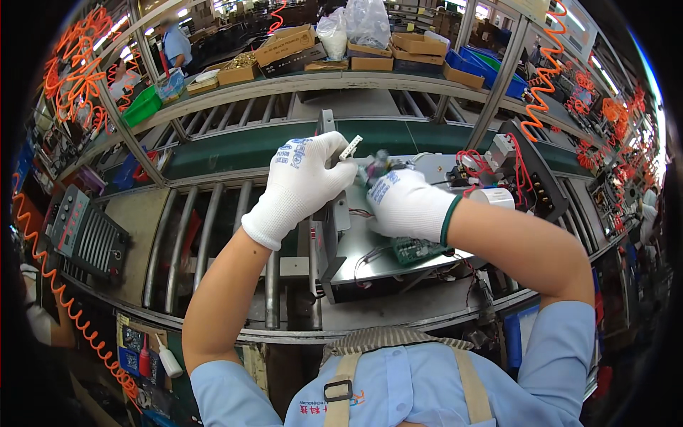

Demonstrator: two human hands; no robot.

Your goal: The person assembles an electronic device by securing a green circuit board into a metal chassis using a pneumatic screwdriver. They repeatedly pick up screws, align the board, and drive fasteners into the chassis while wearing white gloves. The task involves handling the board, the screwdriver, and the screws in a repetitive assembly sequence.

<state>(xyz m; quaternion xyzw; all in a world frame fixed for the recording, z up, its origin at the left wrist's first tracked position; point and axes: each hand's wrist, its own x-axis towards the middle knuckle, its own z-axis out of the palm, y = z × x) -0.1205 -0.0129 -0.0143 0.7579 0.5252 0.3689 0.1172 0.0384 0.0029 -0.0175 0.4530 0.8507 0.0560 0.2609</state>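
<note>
My left hand, in a white knit glove, is closed with thumb and forefinger on a white strip with a row of small holes, like a terminal block. Close beside it, my right hand, also gloved, has its fingers curled round a dark, motion-blurred item that I cannot make out. Both hands are over an open metal chassis. Inside that, a green circuit board shows partly under my right wrist. Red wires and a white cylinder sit at the chassis's right side.
Metal rollers carry the chassis. A grey device with a display stands at left. Cardboard boxes and blue bins line the shelf behind. Orange coiled hoses hang at both sides. White and red bottles stand lower left.
</note>
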